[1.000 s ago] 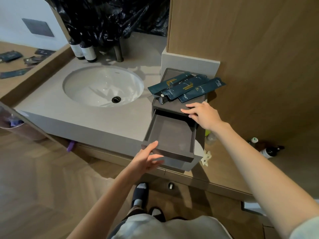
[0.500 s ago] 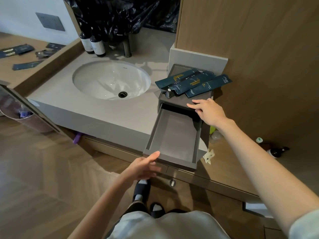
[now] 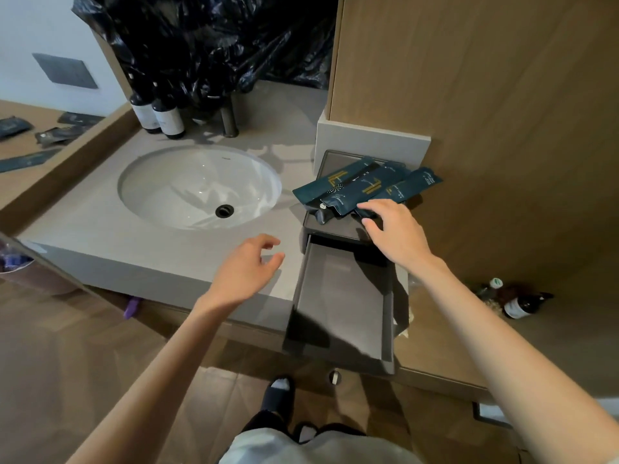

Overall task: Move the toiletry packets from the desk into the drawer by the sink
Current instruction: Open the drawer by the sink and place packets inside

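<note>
While our right hand [image 3: 395, 232] is hovering open-fingered over the loosely stacked packets [image 3: 363, 187], we are risking nudging some past the drawer [image 3: 341, 296].

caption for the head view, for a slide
Right hand reaches toward toiletry packets above the empty open drawer; left hand hovers nearby.

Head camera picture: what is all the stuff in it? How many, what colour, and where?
Drawer: one, dark grey, pulled open.
Toiletry packets: about four, dark teal, piled above the drawer.
Sink: one, white, in the counter.
Bottles: two, dark with white labels, behind the sink.
Desk packets: several, dark, on the desk, far left.
Floor bottle: one, dark, on the floor, right.
Left hand: one, fingers loosely curled, over the counter.
Right hand: one, fingertips at the packets.
</note>
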`<state>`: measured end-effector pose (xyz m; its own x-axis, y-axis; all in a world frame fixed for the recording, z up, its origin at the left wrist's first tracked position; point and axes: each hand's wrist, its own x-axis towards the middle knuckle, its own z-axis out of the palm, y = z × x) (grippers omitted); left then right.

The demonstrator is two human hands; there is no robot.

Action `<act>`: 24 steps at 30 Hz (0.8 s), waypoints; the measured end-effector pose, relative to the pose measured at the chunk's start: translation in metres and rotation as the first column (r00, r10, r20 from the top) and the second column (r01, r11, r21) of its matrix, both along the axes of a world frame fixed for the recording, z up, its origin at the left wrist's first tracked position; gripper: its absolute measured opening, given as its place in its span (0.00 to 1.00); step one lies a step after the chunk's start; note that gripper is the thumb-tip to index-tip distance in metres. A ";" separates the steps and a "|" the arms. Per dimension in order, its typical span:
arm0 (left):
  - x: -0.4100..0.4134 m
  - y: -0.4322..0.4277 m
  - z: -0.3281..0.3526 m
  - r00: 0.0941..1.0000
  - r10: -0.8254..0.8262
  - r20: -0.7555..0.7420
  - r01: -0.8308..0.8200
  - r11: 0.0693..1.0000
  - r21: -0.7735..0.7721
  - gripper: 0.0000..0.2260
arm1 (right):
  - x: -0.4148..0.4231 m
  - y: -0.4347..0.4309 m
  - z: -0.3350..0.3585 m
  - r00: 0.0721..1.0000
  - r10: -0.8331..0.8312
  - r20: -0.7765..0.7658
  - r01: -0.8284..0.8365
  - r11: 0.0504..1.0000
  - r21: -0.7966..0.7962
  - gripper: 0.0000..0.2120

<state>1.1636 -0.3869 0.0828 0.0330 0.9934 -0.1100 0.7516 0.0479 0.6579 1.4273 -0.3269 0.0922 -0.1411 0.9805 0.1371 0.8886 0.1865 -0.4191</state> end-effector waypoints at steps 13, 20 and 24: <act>0.037 0.163 0.007 0.974 -0.223 -0.042 0.226 0.971 0.083 0.19 | -0.035 0.048 -0.015 0.986 -0.143 0.090 0.161 0.953 -0.258 0.20; 0.071 0.166 -0.001 0.922 -0.377 -0.089 0.385 0.915 0.117 0.17 | -0.011 0.031 -0.004 0.958 -0.156 -0.240 0.113 0.977 -0.182 0.18; 0.094 0.154 -0.005 0.903 -0.392 -0.178 0.415 0.903 0.114 0.23 | 0.005 0.032 -0.004 0.904 -0.311 -0.294 0.291 0.950 -0.110 0.18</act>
<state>1.2577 -0.2332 0.0778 0.4291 0.9033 -0.0005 0.7743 -0.3675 0.5152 1.4325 -0.2946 0.0880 0.2012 0.9775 0.0634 0.7261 -0.1054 -0.6795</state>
